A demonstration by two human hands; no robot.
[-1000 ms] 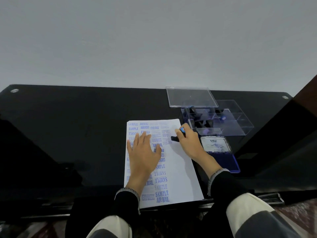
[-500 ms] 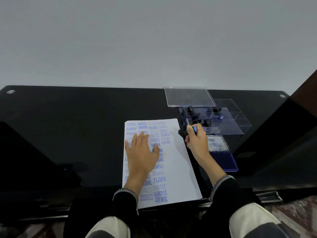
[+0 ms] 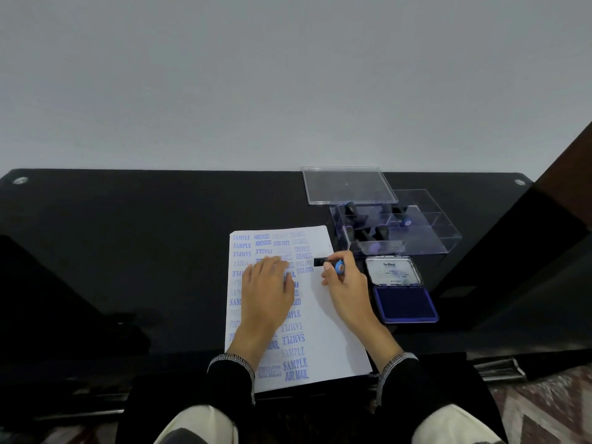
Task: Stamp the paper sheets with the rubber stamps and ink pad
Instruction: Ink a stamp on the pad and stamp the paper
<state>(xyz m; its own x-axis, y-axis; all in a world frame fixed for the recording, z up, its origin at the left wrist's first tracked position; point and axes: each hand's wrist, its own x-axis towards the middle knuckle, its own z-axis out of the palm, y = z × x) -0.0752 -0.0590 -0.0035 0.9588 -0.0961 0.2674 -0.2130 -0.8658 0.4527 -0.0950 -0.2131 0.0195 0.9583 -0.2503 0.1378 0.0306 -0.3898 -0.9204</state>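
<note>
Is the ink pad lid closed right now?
No, the ink pad lies open, its blue pad bare and its lid folded back.

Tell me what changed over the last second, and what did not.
The right hand, gripping the rubber stamp, went right toward the clear stamp box half a second ago and has now come back left, with the stamp over the paper sheet beside the FAX OUT prints. The left hand stayed flat on the sheet. The ink pad and box lid did not move.
</note>
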